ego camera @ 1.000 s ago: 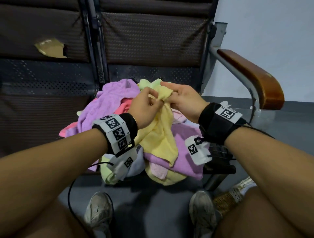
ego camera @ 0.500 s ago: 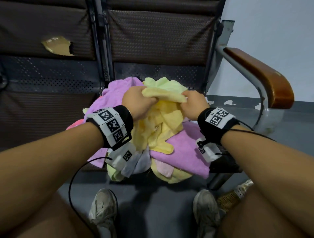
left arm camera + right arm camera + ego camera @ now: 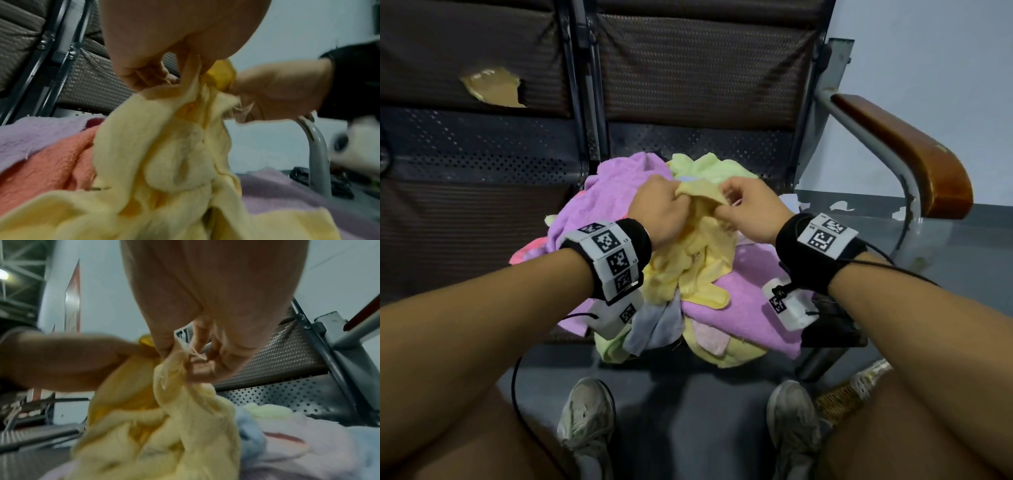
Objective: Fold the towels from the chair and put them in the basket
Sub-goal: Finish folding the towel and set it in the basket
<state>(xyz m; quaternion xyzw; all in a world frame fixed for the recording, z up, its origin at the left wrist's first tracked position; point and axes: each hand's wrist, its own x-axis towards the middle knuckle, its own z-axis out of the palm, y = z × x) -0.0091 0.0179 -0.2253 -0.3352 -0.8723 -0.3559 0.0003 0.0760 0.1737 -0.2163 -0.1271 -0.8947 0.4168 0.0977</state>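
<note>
1. Up front, the left hand [image 3: 659,209] pinches the top edge of the yellow towel [image 3: 695,253], fingers curled round the cloth.
2. Just beside it, the right hand [image 3: 751,214] grips the same edge — thumb and fingers closed on it.
3. Below, the towel hangs onto the towel pile [image 3: 743,308] on the chair [image 3: 688,85] — basket [image 3: 849,394] at floor right.

A waiting area or public hall rather than a home. Linked seats [image 3: 688,85] stand in a row on a shared metal frame, each with a woven brown back panel and a perforated metal seat pan; the left back panel is torn [image 3: 493,87]. A curved steel armrest with a wooden cap [image 3: 914,154] ends the row at the right. Behind it, a plain pale wall [image 3: 928,51] meets a grey painted floor [image 3: 688,411]. The right wrist view shows an exposed steel roof truss with a lamp [image 3: 4,275] overhead.
</note>
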